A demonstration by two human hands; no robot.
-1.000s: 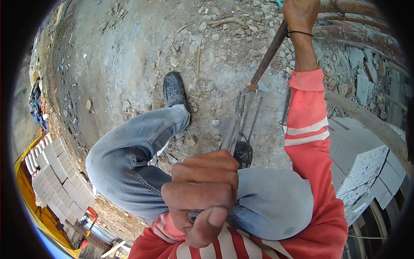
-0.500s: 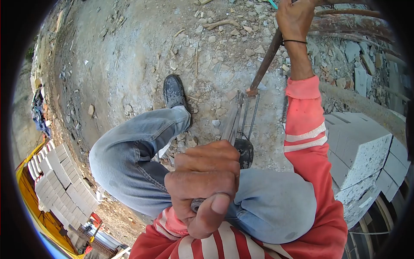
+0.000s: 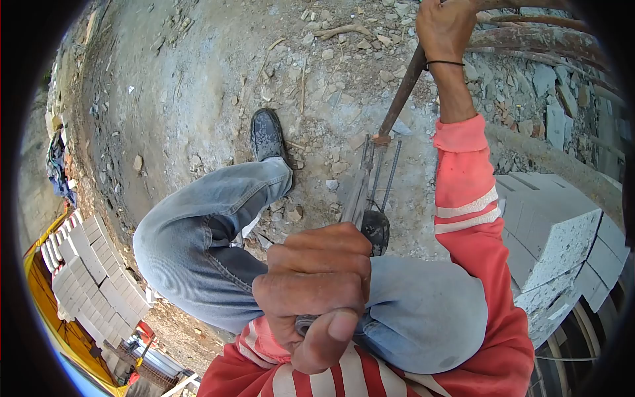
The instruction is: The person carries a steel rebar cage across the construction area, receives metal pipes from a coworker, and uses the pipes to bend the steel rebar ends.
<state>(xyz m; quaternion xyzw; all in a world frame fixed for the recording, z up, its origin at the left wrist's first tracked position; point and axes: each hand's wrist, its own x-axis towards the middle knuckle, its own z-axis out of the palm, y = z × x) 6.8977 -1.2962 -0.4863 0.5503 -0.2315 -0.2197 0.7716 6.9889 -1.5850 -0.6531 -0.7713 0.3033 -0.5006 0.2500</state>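
Note:
My left hand is closed in a fist in the centre. The round end of a grey metal bar pokes out beside its thumb, and the bar runs forward from the knuckles. At the top right my right hand, partly cut off by the frame, is wrapped round a dark metal pipe. The pipe slopes down to a rusty end that meets the far end of the bar, though how they join is unclear. Thin ribbed steel rods lie alongside the bar, above a dark shoe.
My bent knees frame the work. The other shoe stands on dusty, rubble-strewn ground. Grey blocks are stacked at the right, below rusty pipes. More blocks and yellow sheeting are at the left.
My right hand and the pipe have shifted slightly left, and the pipe's rusty end has moved a little left too. My left hand has dropped slightly, still closed on the bar.

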